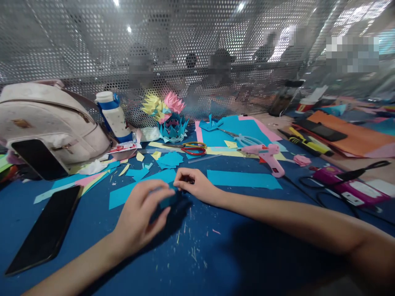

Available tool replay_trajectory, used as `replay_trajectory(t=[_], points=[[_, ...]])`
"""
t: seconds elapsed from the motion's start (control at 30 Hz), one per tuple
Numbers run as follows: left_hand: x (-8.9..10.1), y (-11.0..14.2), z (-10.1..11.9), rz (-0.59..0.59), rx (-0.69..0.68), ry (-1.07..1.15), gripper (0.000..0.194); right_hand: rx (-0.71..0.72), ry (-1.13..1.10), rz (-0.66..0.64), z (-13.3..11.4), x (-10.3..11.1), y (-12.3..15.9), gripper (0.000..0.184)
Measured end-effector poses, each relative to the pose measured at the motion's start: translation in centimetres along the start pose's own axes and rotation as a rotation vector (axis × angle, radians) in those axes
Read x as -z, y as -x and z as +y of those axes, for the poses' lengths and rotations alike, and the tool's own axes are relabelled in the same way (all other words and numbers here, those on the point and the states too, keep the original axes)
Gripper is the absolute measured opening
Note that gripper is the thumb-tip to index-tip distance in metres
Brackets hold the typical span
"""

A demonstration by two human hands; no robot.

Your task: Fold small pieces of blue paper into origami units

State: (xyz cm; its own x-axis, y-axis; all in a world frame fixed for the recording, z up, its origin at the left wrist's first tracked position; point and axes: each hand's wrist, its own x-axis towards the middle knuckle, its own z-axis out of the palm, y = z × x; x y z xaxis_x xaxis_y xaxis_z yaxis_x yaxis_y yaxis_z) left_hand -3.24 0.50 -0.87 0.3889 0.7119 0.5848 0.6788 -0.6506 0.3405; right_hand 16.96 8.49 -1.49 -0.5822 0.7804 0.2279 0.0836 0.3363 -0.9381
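Note:
My right hand (197, 186) is closed in a pinch near the middle of the table, with a small piece of blue paper (168, 200) at its fingertips, mostly hidden. Just left of it hovers my left hand (143, 211), fingers curved and apart, a little blurred, with nothing seen in it. Behind the hands lies one blue paper strip (119, 198), partly covered by them. Another blue strip (243, 179) is flat to the right. Small blue paper pieces (169, 160) are scattered beyond my fingers.
Scissors with red and yellow handles (194, 148), light-blue-handled scissors (247, 139) and a pink glue gun (265, 156) lie behind. Folded-paper flowers (173, 126) stand near the mesh wall. A bottle (112, 117), backpack (74, 127), phone (40, 158) and dark tablet-like slab (46, 230) are left.

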Motion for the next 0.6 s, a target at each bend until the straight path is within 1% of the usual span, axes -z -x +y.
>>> replay_trajectory(t=[0.03,0.07,0.13,0.2,0.27,0.43,0.6], points=[[-0.3,-0.6,-0.5,-0.013,0.073,0.046,0.032,-0.002,0.005,-0.009,-0.1,0.0,0.0,0.021],[-0.6,-1.1,-1.0,-0.014,0.174,0.092,0.033,-0.005,0.013,-0.019,-0.2,0.0,0.0,0.021],[-1.1,-1.7,-2.0,-0.072,0.336,0.207,0.024,-0.01,0.038,-0.03,-0.5,0.0,0.0,0.021],[-1.4,-1.7,-2.5,-0.136,0.428,0.281,0.017,-0.017,0.059,-0.032,-0.6,0.0,0.0,0.021],[-1.5,-1.4,-2.7,-0.157,0.445,0.31,0.017,-0.034,0.067,-0.03,-0.7,0.0,0.0,0.022],[-1.3,-1.3,-2.2,-0.149,0.425,0.373,0.019,-0.049,0.115,-0.047,-0.6,0.0,0.0,0.023],[-1.1,-1.6,-1.7,-0.19,0.46,0.465,0.034,-0.023,0.155,-0.065,-0.4,-0.1,0.1,0.022]])
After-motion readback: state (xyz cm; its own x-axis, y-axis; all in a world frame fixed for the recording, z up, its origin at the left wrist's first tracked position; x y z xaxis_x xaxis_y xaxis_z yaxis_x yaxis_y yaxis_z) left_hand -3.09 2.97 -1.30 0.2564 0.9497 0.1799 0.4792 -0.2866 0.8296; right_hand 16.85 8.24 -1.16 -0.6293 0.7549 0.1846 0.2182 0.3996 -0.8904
